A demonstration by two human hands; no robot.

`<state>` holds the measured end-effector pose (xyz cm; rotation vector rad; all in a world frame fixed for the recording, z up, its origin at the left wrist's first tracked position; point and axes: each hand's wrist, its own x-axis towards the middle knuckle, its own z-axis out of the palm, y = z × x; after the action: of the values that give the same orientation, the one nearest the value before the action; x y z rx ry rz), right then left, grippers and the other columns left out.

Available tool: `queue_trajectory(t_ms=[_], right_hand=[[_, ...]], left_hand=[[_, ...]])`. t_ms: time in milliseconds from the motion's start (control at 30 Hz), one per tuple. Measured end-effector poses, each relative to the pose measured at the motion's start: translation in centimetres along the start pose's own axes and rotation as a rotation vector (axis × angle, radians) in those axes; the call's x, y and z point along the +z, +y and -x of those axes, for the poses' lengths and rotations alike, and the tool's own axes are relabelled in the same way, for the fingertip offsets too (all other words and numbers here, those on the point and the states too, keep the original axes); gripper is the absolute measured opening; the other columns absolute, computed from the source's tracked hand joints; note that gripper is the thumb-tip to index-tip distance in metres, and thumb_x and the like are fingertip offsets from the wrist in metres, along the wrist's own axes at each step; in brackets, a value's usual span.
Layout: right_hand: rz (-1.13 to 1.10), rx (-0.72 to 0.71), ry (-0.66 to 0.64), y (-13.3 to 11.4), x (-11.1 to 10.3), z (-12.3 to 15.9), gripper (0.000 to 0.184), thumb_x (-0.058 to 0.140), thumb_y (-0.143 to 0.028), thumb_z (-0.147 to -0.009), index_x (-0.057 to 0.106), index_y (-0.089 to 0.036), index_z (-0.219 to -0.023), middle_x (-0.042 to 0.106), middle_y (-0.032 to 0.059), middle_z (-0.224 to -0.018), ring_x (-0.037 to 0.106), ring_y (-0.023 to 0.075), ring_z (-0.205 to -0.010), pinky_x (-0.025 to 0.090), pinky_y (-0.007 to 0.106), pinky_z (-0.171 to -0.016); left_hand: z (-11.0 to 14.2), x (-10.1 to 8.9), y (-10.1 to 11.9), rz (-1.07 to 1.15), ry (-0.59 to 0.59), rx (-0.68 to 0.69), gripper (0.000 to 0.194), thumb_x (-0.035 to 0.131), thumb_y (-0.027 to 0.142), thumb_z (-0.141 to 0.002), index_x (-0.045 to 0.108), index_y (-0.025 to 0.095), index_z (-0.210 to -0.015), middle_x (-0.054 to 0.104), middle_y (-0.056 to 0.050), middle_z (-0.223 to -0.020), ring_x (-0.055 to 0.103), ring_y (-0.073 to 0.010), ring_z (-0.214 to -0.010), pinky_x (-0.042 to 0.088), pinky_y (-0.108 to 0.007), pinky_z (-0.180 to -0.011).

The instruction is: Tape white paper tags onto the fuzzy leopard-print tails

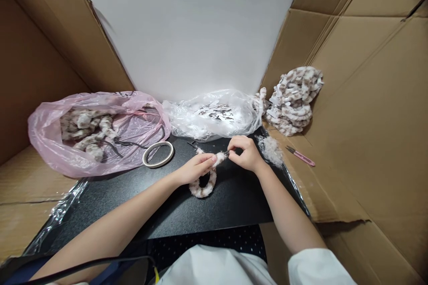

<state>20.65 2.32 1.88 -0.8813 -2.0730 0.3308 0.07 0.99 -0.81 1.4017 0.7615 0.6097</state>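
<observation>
A fluffy white-and-brown plush loop (201, 190) hangs below my left hand (199, 165) and touches the black table. My left hand is closed on the plush piece, with its thumb pressed on top. To the right, my right hand (245, 153) pinches a thin dark cord end (226, 153) that sticks out of the plush tip (220, 158). Another short dark cord end (192, 144) shows just beyond my left hand. Part of the plush is hidden behind my left fingers.
A pink plastic bag (47, 116) holds plush pieces and dark cords. Beside it lies a tape roll (144, 158). A clear bag (187, 127) of small white-and-dark pieces stands behind the hands. At right are a plush pile (294, 102), loose fluff (271, 150) and pink thread snips (302, 156).
</observation>
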Motion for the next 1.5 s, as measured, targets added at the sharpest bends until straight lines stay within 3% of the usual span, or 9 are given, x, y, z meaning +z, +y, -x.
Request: queue_trajectory(t_ms=[200,367,500,633,833,1000,1133,1333,1500], right_hand=[[-0.245,0.14,0.005,0.2,0.2,0.0,0.012,0.054,-0.016,-0.076,0.065,-0.017,-0.073,0.064,0.0017,-0.068,0.058,0.0144,-0.063,0.044,0.027,-0.065],[-0.435,0.386,0.095,0.8,1.1,0.3,0.019,0.05,-0.026,-0.083,0.067,-0.016,-0.084,0.063,0.0014,-0.067,0.06,0.015,-0.063,0.047,0.028,-0.065],[-0.55,0.438,-0.113,-0.8,2.5,0.3,0.025,0.061,-0.033,-0.081,0.066,-0.016,-0.099,0.07,0.0065,-0.092,0.065,0.0201,-0.088,0.049,0.034,-0.08],[-0.706,0.424,-0.331,-3.5,4.6,-2.0,0.034,0.074,-0.036,-0.073,0.064,-0.017,-0.1,0.069,0.0072,-0.101,0.064,0.022,-0.097,0.048,0.037,-0.089],[-1.059,0.405,-0.232,-5.6,6.1,-8.0,0.01,0.065,-0.022,-0.079,0.06,-0.017,-0.086,0.066,0.0005,-0.083,0.061,0.0163,-0.09,0.048,0.03,-0.088],[-0.987,0.301,-0.267,-6.4,5.9,-9.3,0.007,0.058,-0.023,-0.085,0.058,-0.017,-0.081,0.059,-0.0008,-0.079,0.056,0.0134,-0.081,0.046,0.025,-0.078],[-0.839,0.239,-0.242,-6.3,5.4,-8.8,0.015,0.054,-0.027,-0.089,0.054,-0.018,-0.077,0.051,-0.0026,-0.071,0.051,0.0113,-0.07,0.043,0.023,-0.068],[-0.772,0.192,-0.323,-5.9,5.1,-7.5,0.02,0.047,-0.032,-0.094,0.053,-0.019,-0.081,0.058,-0.0011,-0.071,0.048,0.01,-0.056,0.04,0.023,-0.054],[-0.708,0.101,-0.301,-5.2,4.9,-7.0,0.025,0.043,-0.03,-0.096,0.05,-0.019,-0.075,0.057,-0.0009,-0.065,0.056,0.0129,-0.065,0.043,0.025,-0.065]], left_hand=[[0.0,0.1,0.0,0.133,0.009,-0.034,0.05,0.061,0.064,-0.076,0.041,0.018,-0.069,0.023,0.011,-0.053,0.016,-0.0043,-0.044,0.013,-0.017,-0.04],[0.0,0.3,0.4,0.221,0.096,0.068,0.038,0.061,0.053,-0.081,0.052,0.016,-0.079,0.041,0.006,-0.054,0.037,-0.007,-0.047,0.033,-0.018,-0.046],[0.4,-0.2,2.1,0.393,0.268,0.201,0.031,0.066,0.046,-0.079,0.054,0.017,-0.082,0.045,0.006,-0.058,0.043,-0.0087,-0.051,0.039,-0.02,-0.051],[0.9,-1.8,4.3,0.184,0.472,0.425,0.028,0.066,0.045,-0.08,0.061,0.017,-0.081,0.058,-0.001,-0.073,0.053,-0.013,-0.067,0.045,-0.023,-0.062],[1.6,-4.1,7.7,-0.022,0.525,0.622,0.033,0.067,0.051,-0.079,0.065,0.018,-0.081,0.067,-0.005,-0.083,0.062,-0.019,-0.082,0.049,-0.028,-0.074],[2.2,-4.5,10.4,0.178,0.57,0.696,0.03,0.075,0.046,-0.074,0.064,0.018,-0.077,0.059,0.001,-0.063,0.059,-0.0134,-0.063,0.048,-0.023,-0.06],[2.7,-4.0,11.8,0.329,0.575,0.716,0.018,0.071,0.031,-0.081,0.064,0.016,-0.074,0.05,0.003,-0.056,0.053,-0.0094,-0.055,0.046,-0.02,-0.056],[4.1,-3.6,14.7,0.628,0.638,0.707,0.034,0.04,0.015,-0.098,0.057,0.012,-0.069,0.042,0.005,-0.047,0.044,-0.0066,-0.043,0.045,-0.02,-0.054],[5.5,-4.7,16.9,0.773,0.701,0.71,0.048,0.016,0.021,-0.104,0.048,0.015,-0.07,0.037,0.008,-0.042,0.036,-0.0052,-0.036,0.041,-0.019,-0.051]])
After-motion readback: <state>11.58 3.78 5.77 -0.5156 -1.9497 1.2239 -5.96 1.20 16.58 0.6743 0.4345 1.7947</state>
